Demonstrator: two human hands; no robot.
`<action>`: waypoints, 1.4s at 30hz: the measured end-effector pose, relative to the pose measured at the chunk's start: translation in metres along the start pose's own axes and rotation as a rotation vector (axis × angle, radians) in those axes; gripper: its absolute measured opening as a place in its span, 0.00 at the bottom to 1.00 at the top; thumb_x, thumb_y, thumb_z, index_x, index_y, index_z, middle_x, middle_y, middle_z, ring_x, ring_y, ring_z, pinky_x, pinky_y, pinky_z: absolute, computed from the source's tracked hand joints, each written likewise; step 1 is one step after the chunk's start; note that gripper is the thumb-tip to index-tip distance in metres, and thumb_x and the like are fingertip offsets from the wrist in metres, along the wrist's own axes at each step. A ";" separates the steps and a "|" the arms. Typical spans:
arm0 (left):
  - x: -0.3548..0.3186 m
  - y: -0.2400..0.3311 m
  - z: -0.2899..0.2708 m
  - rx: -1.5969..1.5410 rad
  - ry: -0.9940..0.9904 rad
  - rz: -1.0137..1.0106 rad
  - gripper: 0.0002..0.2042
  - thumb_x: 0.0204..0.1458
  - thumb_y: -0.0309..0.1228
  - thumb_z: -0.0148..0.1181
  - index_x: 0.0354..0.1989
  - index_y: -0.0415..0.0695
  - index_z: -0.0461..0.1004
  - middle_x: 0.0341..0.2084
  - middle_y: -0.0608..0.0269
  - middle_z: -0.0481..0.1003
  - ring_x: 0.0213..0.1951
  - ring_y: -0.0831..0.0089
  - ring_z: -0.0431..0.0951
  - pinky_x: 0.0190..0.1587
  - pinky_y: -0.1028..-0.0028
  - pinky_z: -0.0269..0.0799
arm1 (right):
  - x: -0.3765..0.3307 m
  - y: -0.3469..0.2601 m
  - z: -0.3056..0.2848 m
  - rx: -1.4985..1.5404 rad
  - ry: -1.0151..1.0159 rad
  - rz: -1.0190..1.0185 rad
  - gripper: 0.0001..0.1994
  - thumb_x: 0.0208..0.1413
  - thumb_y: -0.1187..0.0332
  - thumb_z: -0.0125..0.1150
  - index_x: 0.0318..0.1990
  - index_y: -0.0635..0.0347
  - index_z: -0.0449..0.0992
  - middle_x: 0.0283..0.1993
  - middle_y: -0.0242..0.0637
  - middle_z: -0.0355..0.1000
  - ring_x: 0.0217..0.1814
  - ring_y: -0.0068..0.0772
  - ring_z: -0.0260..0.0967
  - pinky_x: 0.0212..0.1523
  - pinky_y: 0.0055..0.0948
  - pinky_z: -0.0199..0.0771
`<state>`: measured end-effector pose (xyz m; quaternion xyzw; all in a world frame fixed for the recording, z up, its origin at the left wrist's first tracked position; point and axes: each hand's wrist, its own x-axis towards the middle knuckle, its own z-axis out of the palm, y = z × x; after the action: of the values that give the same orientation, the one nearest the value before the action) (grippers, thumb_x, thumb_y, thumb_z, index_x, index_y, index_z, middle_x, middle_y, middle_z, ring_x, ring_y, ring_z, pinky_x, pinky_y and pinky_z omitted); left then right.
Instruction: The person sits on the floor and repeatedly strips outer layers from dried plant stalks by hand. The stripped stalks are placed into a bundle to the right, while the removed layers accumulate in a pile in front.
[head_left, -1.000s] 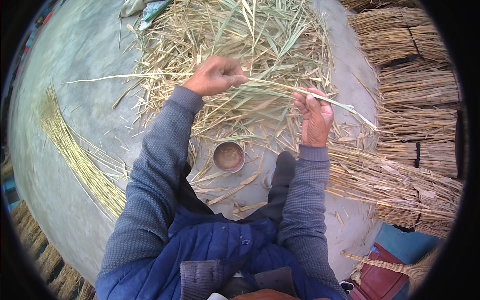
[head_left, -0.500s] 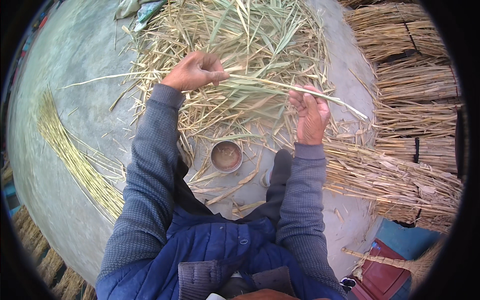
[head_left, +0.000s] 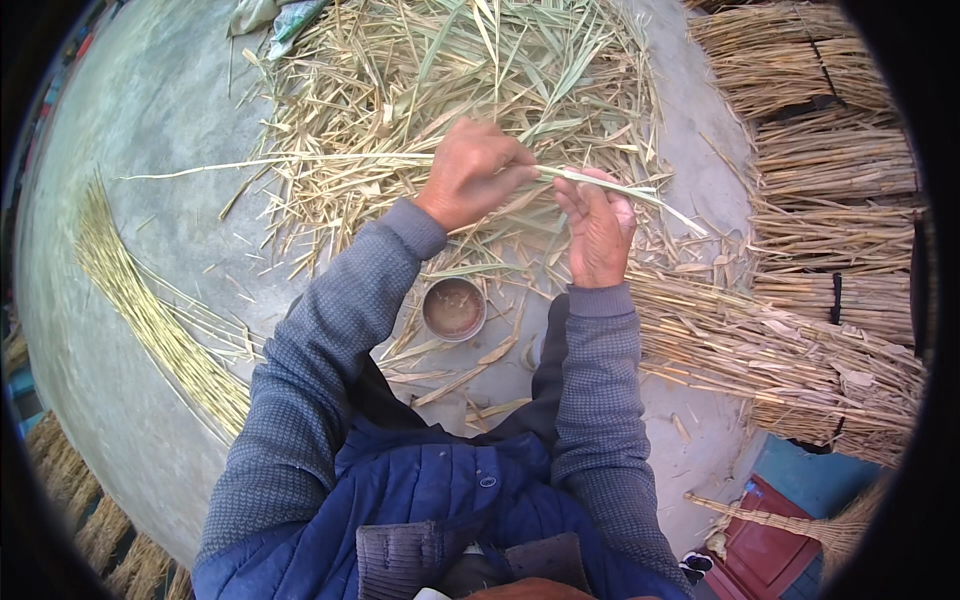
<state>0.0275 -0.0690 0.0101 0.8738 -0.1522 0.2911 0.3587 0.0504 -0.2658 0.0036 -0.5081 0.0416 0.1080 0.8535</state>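
Note:
A long, thin pale-green reed stalk (head_left: 300, 157) stretches across in front of me, its fine tip far to the left. My left hand (head_left: 473, 172), slightly smeared by motion, is closed around the stalk close to its thicker end. Just to the right, my right hand (head_left: 598, 225) pinches the same stalk between thumb and fingers. Beyond that hand, the stalk's end splits into pale strips (head_left: 672, 207). Beneath both hands spreads a heap of dry and green leaves and husks (head_left: 390, 120).
A round metal bowl (head_left: 454, 310) with brownish contents sits between my legs. Peeled stalks (head_left: 165, 320) lie bunched at left. Untrimmed reeds (head_left: 760, 345) lie at right, beside stacked tied bundles (head_left: 830, 160). A straw broom (head_left: 770, 520) and a dark-red object (head_left: 765, 545) are at lower right.
My left hand has slid right along the stalk, close to my right hand. The right hand has shifted slightly left and down, and the stalk's split end has moved left with it.

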 end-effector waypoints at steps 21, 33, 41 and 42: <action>-0.006 -0.068 -0.068 0.195 -0.173 -0.258 0.14 0.52 0.42 0.68 0.36 0.44 0.80 0.33 0.62 0.81 0.37 0.64 0.78 0.42 0.64 0.71 | 0.010 -0.017 -0.016 -0.130 0.103 -0.082 0.09 0.59 0.78 0.57 0.46 0.69 0.71 0.44 0.48 0.77 0.41 0.33 0.79 0.42 0.23 0.82; -0.005 -0.042 -0.029 0.063 -0.411 -0.097 0.09 0.54 0.34 0.64 0.30 0.42 0.74 0.22 0.56 0.76 0.28 0.56 0.77 0.32 0.61 0.70 | 0.009 -0.012 -0.012 -0.123 0.056 -0.102 0.09 0.60 0.78 0.57 0.47 0.69 0.71 0.42 0.48 0.77 0.38 0.32 0.79 0.40 0.23 0.82; -0.018 -0.053 -0.031 0.464 -0.568 -0.040 0.10 0.51 0.34 0.63 0.28 0.44 0.68 0.19 0.58 0.72 0.28 0.54 0.75 0.33 0.60 0.65 | 0.010 -0.013 -0.014 -0.091 0.057 -0.143 0.09 0.61 0.77 0.58 0.48 0.70 0.71 0.44 0.50 0.77 0.40 0.33 0.79 0.41 0.24 0.82; -0.019 -0.054 -0.035 0.458 -0.505 -0.018 0.10 0.51 0.34 0.63 0.28 0.44 0.68 0.19 0.58 0.72 0.28 0.54 0.75 0.33 0.60 0.65 | 0.010 -0.014 -0.015 -0.089 0.055 -0.140 0.09 0.61 0.77 0.57 0.48 0.70 0.71 0.44 0.50 0.77 0.40 0.33 0.79 0.41 0.24 0.82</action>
<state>0.0244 -0.0051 -0.0103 0.9774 -0.1594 0.0889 0.1066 0.0635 -0.2837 0.0067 -0.5502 0.0245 0.0358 0.8339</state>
